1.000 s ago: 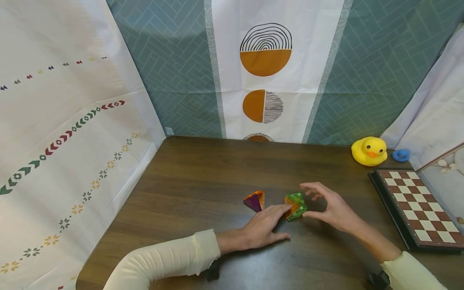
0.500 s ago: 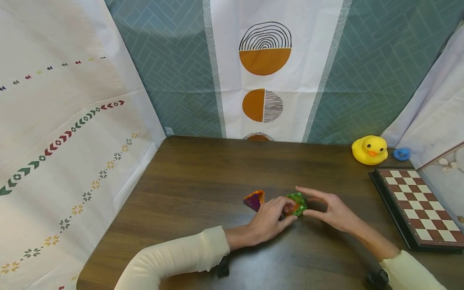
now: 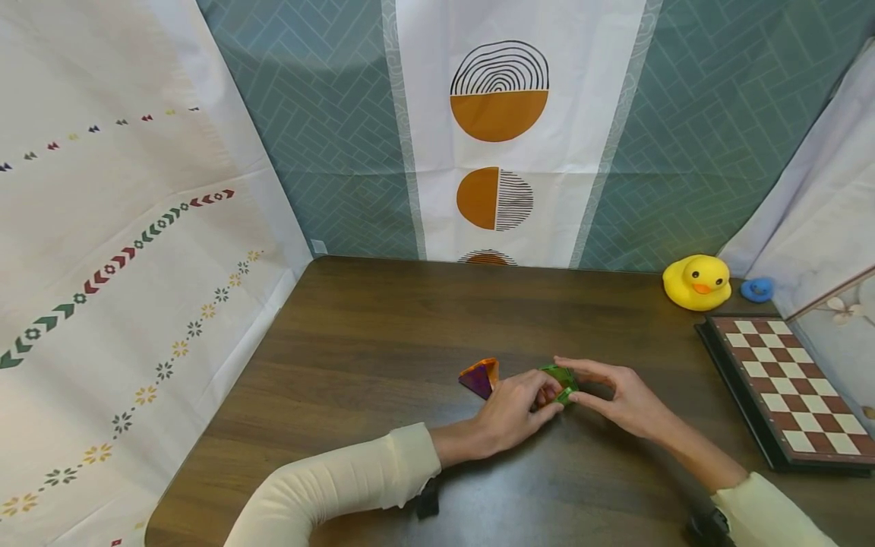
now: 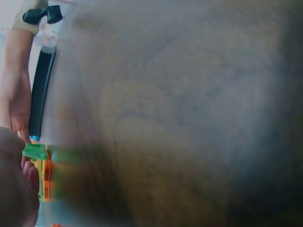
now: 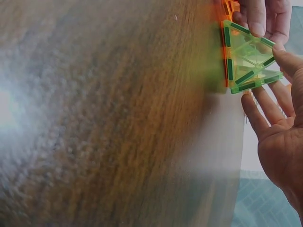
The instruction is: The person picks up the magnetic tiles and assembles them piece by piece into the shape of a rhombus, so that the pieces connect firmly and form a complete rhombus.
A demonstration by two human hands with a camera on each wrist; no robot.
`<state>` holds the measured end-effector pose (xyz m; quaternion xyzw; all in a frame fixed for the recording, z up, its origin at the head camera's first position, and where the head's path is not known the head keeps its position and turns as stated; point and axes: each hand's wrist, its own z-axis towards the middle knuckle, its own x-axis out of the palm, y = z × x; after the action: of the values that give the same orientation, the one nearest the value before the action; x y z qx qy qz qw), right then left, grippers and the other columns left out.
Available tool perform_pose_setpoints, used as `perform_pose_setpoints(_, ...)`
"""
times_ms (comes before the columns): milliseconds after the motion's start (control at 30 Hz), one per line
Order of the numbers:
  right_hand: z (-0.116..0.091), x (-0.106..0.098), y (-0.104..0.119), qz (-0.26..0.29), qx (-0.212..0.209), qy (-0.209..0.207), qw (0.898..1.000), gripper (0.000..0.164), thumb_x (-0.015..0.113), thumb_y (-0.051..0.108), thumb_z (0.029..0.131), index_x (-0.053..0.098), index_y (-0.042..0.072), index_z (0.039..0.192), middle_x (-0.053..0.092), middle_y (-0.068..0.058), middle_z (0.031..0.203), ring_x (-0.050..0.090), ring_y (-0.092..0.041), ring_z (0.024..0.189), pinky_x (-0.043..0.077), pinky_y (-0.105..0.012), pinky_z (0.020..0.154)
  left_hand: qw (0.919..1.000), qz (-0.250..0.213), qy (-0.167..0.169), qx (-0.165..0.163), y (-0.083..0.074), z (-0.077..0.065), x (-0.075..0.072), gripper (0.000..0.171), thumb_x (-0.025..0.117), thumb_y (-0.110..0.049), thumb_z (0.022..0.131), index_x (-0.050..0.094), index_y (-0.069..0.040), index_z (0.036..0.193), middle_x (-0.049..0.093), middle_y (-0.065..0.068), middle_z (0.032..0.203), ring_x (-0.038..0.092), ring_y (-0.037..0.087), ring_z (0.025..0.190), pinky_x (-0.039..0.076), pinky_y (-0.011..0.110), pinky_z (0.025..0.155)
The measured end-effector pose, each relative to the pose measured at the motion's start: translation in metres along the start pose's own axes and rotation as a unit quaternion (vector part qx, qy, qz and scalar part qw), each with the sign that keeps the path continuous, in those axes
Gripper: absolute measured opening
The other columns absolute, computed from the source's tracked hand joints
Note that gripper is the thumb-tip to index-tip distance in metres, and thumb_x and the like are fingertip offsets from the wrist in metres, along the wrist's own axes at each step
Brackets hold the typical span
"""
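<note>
A small standing shape of translucent green magnetic tiles [image 3: 562, 376], joined to orange magnetic tiles [image 4: 47, 182], is between the two hands on the brown table. My left hand [image 3: 511, 414] grips its left side with curled fingers and thumb, hiding most of the orange. My right hand [image 3: 623, 396] pinches the green end, thumb at the near side and fingers at the far side. In the right wrist view a green triangular tile [image 5: 248, 56] shows between the fingertips of both hands. Just left of the left hand, a purple and orange tile piece [image 3: 481, 377] rests on the table.
A chessboard [image 3: 786, 387] lies at the right of the table [image 3: 383, 327]. Behind it sit a yellow rubber duck [image 3: 696, 283] and a small blue ring-like toy [image 3: 757, 289]. Patterned cloths hang at the left, back and right.
The left hand has moved right from lying flat by the orange tiles and now curls round them. The right hand has come slightly left and closed its fingers onto the green tiles.
</note>
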<state>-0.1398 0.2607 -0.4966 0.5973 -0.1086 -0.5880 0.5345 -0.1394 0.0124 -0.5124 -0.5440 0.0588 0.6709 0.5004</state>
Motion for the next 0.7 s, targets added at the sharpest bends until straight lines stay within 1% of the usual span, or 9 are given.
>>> perform_pose_setpoints(100,-0.0001,0.0013,-0.0001,0.004,0.002,-0.005,1.000,0.051,0.077,0.006,0.098,0.064,0.008,0.147,0.064,-0.007,0.148,0.066,-0.029,0.126,0.057,-0.039,0.100,1.0000,0.005,-0.005,0.002,0.0006,0.0004,0.0007,0.018,0.080,-0.022,0.098,0.070,-0.014,0.111,0.069,-0.006,0.096,0.059,-0.006,0.082,0.043,0.003,0.073)
perform_pose_setpoints(267,-0.0010,0.0042,0.0001,0.002,-0.001,-0.014,1.000,0.048,0.077,0.005,0.097,0.066,0.006,0.144,0.065,-0.007,0.146,0.069,-0.028,0.122,0.057,-0.035,0.100,0.9999,0.008,-0.008,0.007,0.0012,0.0004,0.0020,0.017,0.080,-0.021,0.098,0.070,-0.014,0.109,0.069,-0.006,0.095,0.059,-0.006,0.081,0.044,0.003,0.072)
perform_pose_setpoints(400,-0.0014,0.0063,0.0005,-0.001,-0.003,-0.022,1.000,0.046,0.077,0.004,0.097,0.067,0.006,0.142,0.067,-0.006,0.144,0.069,-0.026,0.123,0.059,-0.037,0.098,0.9999,0.004,-0.010,0.007,0.0015,0.0005,0.0028,0.016,0.080,-0.021,0.099,0.070,-0.014,0.109,0.069,-0.005,0.095,0.060,-0.006,0.081,0.044,0.003,0.072)
perform_pose_setpoints(567,-0.0009,0.0075,0.0022,-0.010,-0.005,-0.032,0.999,0.045,0.077,0.004,0.097,0.069,0.007,0.141,0.068,-0.005,0.143,0.068,-0.021,0.125,0.060,-0.039,0.096,0.9999,-0.005,-0.008,-0.003,0.0009,0.0019,0.0020,0.015,0.079,-0.021,0.099,0.071,-0.013,0.109,0.070,-0.004,0.096,0.062,-0.005,0.081,0.045,0.003,0.072)
perform_pose_setpoints(700,-0.0009,0.0091,0.0049,-0.020,-0.020,-0.040,0.999,0.044,0.077,0.000,0.095,0.070,0.007,0.139,0.069,-0.007,0.140,0.069,-0.023,0.122,0.060,-0.041,0.093,0.9999,-0.008,-0.007,-0.011,0.0003,0.0026,0.0015,0.015,0.079,-0.021,0.100,0.071,-0.013,0.109,0.071,-0.004,0.097,0.063,-0.006,0.081,0.045,0.002,0.072)
